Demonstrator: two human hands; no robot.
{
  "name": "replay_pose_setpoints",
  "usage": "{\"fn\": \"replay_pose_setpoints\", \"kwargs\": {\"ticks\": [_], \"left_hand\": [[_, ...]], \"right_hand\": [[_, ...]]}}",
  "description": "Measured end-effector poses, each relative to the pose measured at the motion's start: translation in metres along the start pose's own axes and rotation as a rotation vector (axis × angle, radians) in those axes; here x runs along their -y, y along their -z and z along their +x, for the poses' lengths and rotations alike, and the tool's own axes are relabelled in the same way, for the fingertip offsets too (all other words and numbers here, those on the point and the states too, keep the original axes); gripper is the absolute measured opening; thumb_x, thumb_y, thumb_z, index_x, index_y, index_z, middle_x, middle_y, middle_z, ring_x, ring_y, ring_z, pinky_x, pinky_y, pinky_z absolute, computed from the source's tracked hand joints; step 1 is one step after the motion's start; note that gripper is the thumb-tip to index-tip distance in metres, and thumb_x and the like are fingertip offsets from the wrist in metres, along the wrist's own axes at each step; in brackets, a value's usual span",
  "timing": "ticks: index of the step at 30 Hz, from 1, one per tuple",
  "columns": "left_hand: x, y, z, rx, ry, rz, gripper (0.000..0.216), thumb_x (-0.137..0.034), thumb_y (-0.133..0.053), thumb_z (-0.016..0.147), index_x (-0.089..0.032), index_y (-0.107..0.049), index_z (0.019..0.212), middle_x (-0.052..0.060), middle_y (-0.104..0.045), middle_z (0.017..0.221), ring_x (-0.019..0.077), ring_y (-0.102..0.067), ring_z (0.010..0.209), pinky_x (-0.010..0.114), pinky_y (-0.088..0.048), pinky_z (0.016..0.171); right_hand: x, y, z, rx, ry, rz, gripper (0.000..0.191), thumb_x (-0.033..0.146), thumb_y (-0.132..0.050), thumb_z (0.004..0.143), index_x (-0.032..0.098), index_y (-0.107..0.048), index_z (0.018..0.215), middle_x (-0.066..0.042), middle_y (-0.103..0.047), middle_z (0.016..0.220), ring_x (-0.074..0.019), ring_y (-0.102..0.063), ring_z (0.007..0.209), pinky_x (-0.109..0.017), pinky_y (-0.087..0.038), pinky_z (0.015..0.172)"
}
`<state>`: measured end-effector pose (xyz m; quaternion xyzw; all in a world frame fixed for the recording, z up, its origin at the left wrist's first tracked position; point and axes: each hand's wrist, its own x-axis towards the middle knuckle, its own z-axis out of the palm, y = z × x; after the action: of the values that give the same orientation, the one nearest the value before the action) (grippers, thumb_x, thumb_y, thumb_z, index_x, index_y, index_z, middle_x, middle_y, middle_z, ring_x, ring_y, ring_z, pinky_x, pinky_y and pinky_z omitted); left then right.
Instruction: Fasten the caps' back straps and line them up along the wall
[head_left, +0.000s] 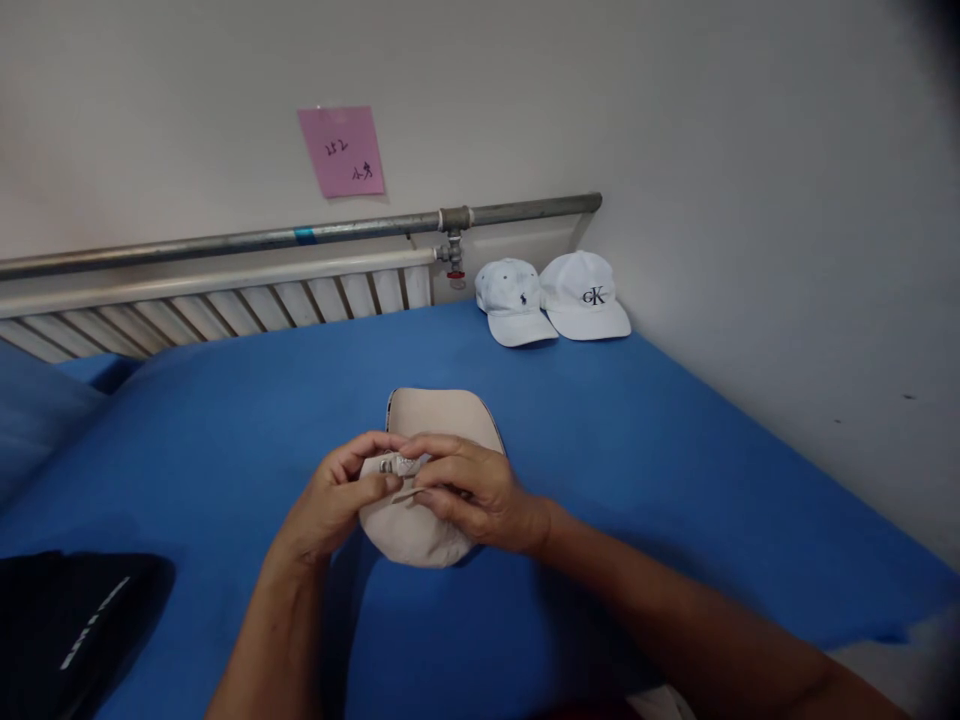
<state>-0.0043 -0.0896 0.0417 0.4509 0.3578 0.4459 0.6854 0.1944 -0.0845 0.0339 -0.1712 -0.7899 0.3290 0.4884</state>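
Note:
A beige cap (442,415) lies on the blue sheet (637,440) in front of me, brim pointing away. My left hand (337,495) pinches the cap's back strap near a small metal buckle (388,464). My right hand (469,490) is closed on the strap from the other side, its fingers pressed together over the cap's crown. Both hands meet at the buckle.
Two white caps (517,300) (585,295) sit side by side at the far edge by the wall. A metal pipe with a valve (454,250) runs above a white slatted rail. A pink note (341,150) is stuck on the wall. Dark fabric (67,620) lies at lower left.

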Motion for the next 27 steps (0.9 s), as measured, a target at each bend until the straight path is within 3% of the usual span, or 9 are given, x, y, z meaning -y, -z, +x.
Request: {"fn": "replay_pose_setpoints", "kwargs": {"ticks": [3,6,9,11,14,19,24,27], "left_hand": [[0.0,-0.001,0.0,-0.015,0.002,-0.01,0.028,-0.016,-0.08,0.066,-0.021,-0.072,0.093,0.001,-0.072,0.081,0.01,-0.064,0.067,0.018,-0.051,0.062],[-0.001,-0.001,0.001,-0.047,-0.011,-0.022,0.029,-0.017,-0.082,0.063,-0.019,-0.072,0.09,0.002,-0.073,0.08,0.01,-0.064,0.065,0.017,-0.05,0.06],[-0.002,0.0,0.001,-0.069,-0.01,-0.037,0.03,-0.015,-0.084,0.059,-0.019,-0.072,0.086,0.0,-0.072,0.075,0.0093,-0.063,0.06,0.016,-0.049,0.055],[-0.003,-0.002,0.002,-0.078,0.0,-0.046,0.029,-0.016,-0.084,0.058,-0.019,-0.071,0.084,0.0,-0.072,0.072,0.0096,-0.063,0.057,0.017,-0.048,0.053],[-0.004,-0.004,0.002,-0.111,-0.003,-0.05,0.025,-0.019,-0.084,0.06,-0.018,-0.071,0.081,0.001,-0.072,0.071,0.0103,-0.063,0.055,0.017,-0.048,0.051],[-0.005,-0.005,0.001,-0.102,0.004,-0.043,0.025,-0.02,-0.083,0.06,-0.018,-0.072,0.082,0.002,-0.074,0.074,0.0111,-0.065,0.058,0.016,-0.048,0.053],[-0.004,-0.003,0.002,-0.123,0.008,-0.017,0.024,-0.021,-0.082,0.061,-0.017,-0.071,0.082,0.001,-0.071,0.069,0.0102,-0.062,0.052,0.017,-0.047,0.048],[-0.004,-0.004,0.002,-0.14,0.012,-0.016,0.025,-0.021,-0.083,0.059,-0.018,-0.071,0.08,0.0,-0.071,0.067,0.0101,-0.062,0.052,0.017,-0.048,0.049]], "right_hand": [[-0.001,-0.001,-0.001,-0.037,0.01,0.03,0.01,0.018,-0.059,0.088,0.019,-0.067,0.093,-0.011,-0.062,0.121,-0.0204,-0.06,0.113,-0.038,-0.047,0.098],[-0.001,0.0,-0.001,-0.16,-0.078,0.068,0.007,0.021,-0.061,0.086,0.021,-0.067,0.09,-0.009,-0.063,0.117,-0.0201,-0.06,0.111,-0.035,-0.049,0.091],[-0.002,0.002,0.002,-0.273,-0.336,0.213,0.007,0.026,-0.061,0.084,0.021,-0.065,0.083,-0.003,-0.066,0.09,-0.0138,-0.063,0.081,-0.026,-0.05,0.068],[-0.002,0.002,0.004,-0.268,-0.542,0.347,0.011,0.03,-0.061,0.083,0.02,-0.062,0.078,0.002,-0.06,0.069,-0.0088,-0.054,0.057,-0.021,-0.042,0.05],[-0.002,0.002,0.006,-0.247,-0.697,0.475,0.013,0.031,-0.062,0.079,0.019,-0.06,0.075,0.005,-0.054,0.059,-0.006,-0.044,0.046,-0.018,-0.032,0.041],[0.002,0.003,0.007,-0.241,-0.716,0.518,0.013,0.031,-0.062,0.077,0.019,-0.058,0.073,0.006,-0.052,0.057,-0.006,-0.042,0.046,-0.018,-0.031,0.041],[0.008,0.001,0.003,-0.238,-0.465,0.338,0.013,0.032,-0.064,0.078,0.02,-0.062,0.075,0.002,-0.057,0.067,-0.0088,-0.048,0.058,-0.023,-0.04,0.056],[0.007,-0.001,0.003,-0.242,-0.519,0.343,0.013,0.033,-0.064,0.079,0.02,-0.062,0.077,0.003,-0.056,0.064,-0.0083,-0.048,0.056,-0.022,-0.04,0.054]]}}
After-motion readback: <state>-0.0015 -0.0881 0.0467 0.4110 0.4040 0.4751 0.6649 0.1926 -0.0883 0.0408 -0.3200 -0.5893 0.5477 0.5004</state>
